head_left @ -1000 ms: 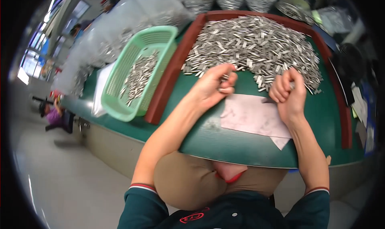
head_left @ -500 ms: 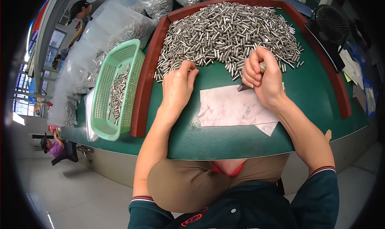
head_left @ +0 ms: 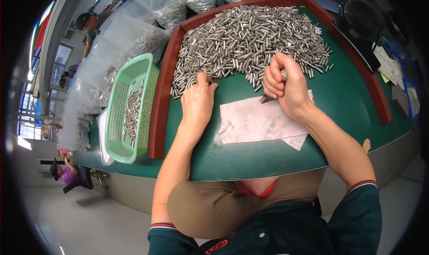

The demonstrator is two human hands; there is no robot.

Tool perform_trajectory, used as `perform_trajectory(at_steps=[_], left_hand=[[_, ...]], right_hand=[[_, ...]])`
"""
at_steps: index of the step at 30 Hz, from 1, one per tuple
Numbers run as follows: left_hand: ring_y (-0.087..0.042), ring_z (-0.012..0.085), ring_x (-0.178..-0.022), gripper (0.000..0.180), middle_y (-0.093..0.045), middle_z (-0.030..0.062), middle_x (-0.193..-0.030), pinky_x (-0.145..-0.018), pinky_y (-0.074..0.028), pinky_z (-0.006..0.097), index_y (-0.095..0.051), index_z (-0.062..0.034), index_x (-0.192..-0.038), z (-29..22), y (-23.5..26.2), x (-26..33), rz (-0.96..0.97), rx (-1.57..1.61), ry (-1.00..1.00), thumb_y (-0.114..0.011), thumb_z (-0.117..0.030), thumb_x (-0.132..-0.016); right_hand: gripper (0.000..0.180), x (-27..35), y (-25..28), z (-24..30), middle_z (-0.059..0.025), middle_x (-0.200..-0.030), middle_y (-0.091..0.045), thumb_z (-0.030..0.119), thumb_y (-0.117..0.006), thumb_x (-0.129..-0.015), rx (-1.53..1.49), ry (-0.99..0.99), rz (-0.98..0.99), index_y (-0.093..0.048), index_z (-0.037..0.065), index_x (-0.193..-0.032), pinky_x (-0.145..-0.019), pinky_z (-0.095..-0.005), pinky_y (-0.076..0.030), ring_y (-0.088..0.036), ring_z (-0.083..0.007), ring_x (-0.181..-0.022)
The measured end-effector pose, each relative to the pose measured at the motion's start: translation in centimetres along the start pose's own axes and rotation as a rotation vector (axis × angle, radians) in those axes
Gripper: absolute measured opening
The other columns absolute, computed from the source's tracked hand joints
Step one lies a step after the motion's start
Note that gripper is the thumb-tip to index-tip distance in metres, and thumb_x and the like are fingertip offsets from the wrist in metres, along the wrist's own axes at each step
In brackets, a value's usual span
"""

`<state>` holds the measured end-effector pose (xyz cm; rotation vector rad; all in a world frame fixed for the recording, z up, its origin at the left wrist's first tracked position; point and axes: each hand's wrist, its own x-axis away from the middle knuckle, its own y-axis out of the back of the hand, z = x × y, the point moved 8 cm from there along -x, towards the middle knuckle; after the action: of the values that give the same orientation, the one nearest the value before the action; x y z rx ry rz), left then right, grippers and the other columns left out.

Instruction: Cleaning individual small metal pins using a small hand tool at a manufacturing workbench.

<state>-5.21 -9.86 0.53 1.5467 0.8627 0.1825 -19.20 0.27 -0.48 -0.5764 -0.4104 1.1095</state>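
A large pile of short metal pins (head_left: pixel 250 38) lies on the green tabletop. At its near left edge is my left hand (head_left: pixel 196 98), thumb and fingers curled together; whatever they pinch is hidden. My right hand (head_left: pixel 288 87) is wrapped round the pale handle of a knife-like tool (head_left: pixel 267 98). Its short dark blade sticks out below the fist, pointing down and left, over the upper edge of a stained, pale pink cloth (head_left: pixel 259 123). The cloth lies flat between my forearms.
Dark red wooden rails (head_left: pixel 164 98) frame the pile. Left of them stands a green plastic basket (head_left: pixel 153 92) partly filled with pins. Clear bags (head_left: pixel 170 11) of metal parts line the back left. A black fan (head_left: pixel 361 16) stands at the back right. Other people sit farther left.
The whole view has shifted slightly. My left fingers have changed their curl a little at the pile's edge. My right hand keeps its grip on the tool above the cloth.
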Motion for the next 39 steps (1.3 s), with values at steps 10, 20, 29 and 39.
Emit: perform_trajectory(at_steps=[10,20,29,39], left_hand=[[-0.055,0.0328,-0.054,0.018,-0.055,0.0161,-0.056,-0.051,-0.042,0.04,-0.053,0.0009,-0.073,-0.6,0.2,-0.3,-0.067,0.007,0.034,-0.062,-0.015,-0.075],[-0.055,0.034,-0.054,0.015,-0.056,0.0167,-0.057,-0.053,-0.043,0.04,-0.054,0.0016,-0.071,-0.8,0.0,-0.9,-0.078,-0.073,0.009,-0.059,-0.012,-0.076],[-0.029,0.0046,-0.042,0.009,-0.038,-0.0053,-0.052,-0.039,-0.024,0.017,-0.051,-0.0035,-0.08,-2.1,-2.8,1.7,0.6,1.743,0.6,-0.05,-0.012,-0.083],[-0.032,0.0041,-0.052,0.003,-0.049,0.0083,-0.079,-0.041,-0.027,0.015,-0.049,-0.0002,-0.086,-0.7,-4.1,1.4,0.474,2.157,0.681,-0.048,-0.002,-0.084]], right_hand=[[0.037,-0.1,0.1,-0.1,0.0025,-0.042,-0.028,0.029,-0.035,-0.086,-0.008,-0.005,0.019,-0.031,0.011,-0.054,-0.037,-0.0231,-0.023,-0.023,-0.0066,-0.035],[0.034,-0.3,0.4,-0.1,0.0027,-0.042,-0.027,0.027,-0.035,-0.085,-0.018,-0.003,-0.012,-0.031,0.011,-0.055,-0.037,-0.0233,-0.023,-0.022,-0.0068,-0.035],[0.034,-0.3,0.6,-0.2,0.0027,-0.042,-0.027,0.026,-0.035,-0.085,-0.034,-0.012,-0.001,-0.031,0.011,-0.054,-0.036,-0.023,-0.023,-0.023,-0.0067,-0.035],[0.034,-0.3,0.3,0.1,0.0025,-0.042,-0.028,0.026,-0.035,-0.084,-0.024,-0.004,0.007,-0.031,0.011,-0.054,-0.037,-0.0234,-0.024,-0.023,-0.007,-0.035]])
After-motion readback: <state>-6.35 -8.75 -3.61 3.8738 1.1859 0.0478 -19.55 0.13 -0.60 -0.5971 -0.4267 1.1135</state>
